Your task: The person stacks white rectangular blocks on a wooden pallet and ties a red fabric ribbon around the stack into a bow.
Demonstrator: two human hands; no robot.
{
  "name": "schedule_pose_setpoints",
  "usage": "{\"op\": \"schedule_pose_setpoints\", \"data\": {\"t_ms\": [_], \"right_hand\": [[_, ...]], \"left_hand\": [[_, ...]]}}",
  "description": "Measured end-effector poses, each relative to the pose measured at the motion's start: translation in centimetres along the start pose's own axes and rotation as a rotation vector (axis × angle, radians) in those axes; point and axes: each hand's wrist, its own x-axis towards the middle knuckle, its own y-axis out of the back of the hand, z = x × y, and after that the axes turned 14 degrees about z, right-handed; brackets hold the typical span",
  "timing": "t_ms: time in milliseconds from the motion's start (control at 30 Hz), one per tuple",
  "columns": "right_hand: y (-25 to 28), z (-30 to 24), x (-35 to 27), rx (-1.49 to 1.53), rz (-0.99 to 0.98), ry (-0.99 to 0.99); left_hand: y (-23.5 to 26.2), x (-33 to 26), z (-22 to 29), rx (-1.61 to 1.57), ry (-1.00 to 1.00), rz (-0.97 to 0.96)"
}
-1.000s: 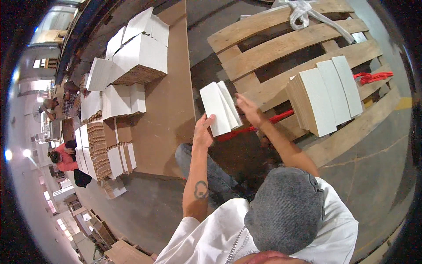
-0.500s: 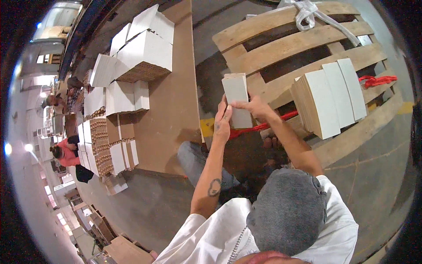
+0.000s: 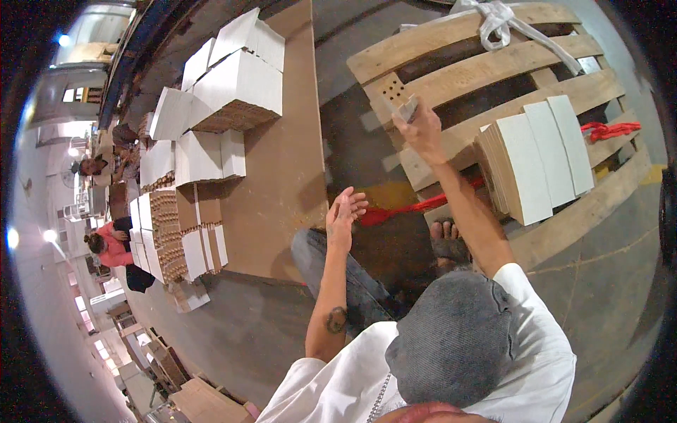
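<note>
Head view: R hand (image 3: 423, 130) reaches out toward 12 o'clock, fingers closed round a small flat cardboard piece (image 3: 390, 93), brown face dotted w/ holes, held over the wooden pallet (image 3: 451, 32). L hand (image 3: 343, 215) hangs lower, abt 10 o'clock from the knee, open, fingers loosely spread, nothing in it. So the piece sits up and slightly right of the L hand, well apart; R hand is the one on it. Its long axis can't be told for sure, looks tilted toward 1 o'clock.

Stack of white-faced flat cartons (image 3: 536, 158) stands on edge on the pallet at 3 o'clock of the R hand, near, not touching. Red strap (image 3: 409, 210) lies across the floor btwn hands; a bare foot is just beside it. White strapping (image 3: 504, 17) knotted at the pallet's far end. Brown board sheet (image 3: 282, 169) at 9 o'clock carries more white carton stacks (image 3: 236, 88).
</note>
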Motion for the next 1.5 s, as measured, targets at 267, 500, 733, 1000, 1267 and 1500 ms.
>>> {"op": "schedule_pose_setpoints", "data": {"t_ms": [267,500,733,1000,1267,1500], "right_hand": [[1.8,-2.9,-0.5,0.086,-0.2,-0.326],[1.7,-2.1,-0.7,0.174,-0.15,-0.375],[2.2,-5.2,2.0,0.17,-0.48,-0.491],[1.8,-10.5,-3.2,0.544,-0.945,-0.869],[7.9,-10.8,-6.4,0.468,-0.87,-0.679],[22.3,-7.9,-10.8,0.416,-0.924,-0.918]], "left_hand": [[0.5,-0.2,1.2,0.001,-0.002,0.002],[-0.2,-1.1,1.7,-0.042,-0.027,-0.055],[0.7,-1.9,1.8,0.119,-0.005,0.086],[-1.0,2.4,1.5,-0.138,0.269,0.15],[3.7,14.6,1.7,-0.472,0.169,0.342],[9.5,21.6,-1.4,0.154,0.285,0.459]]}}
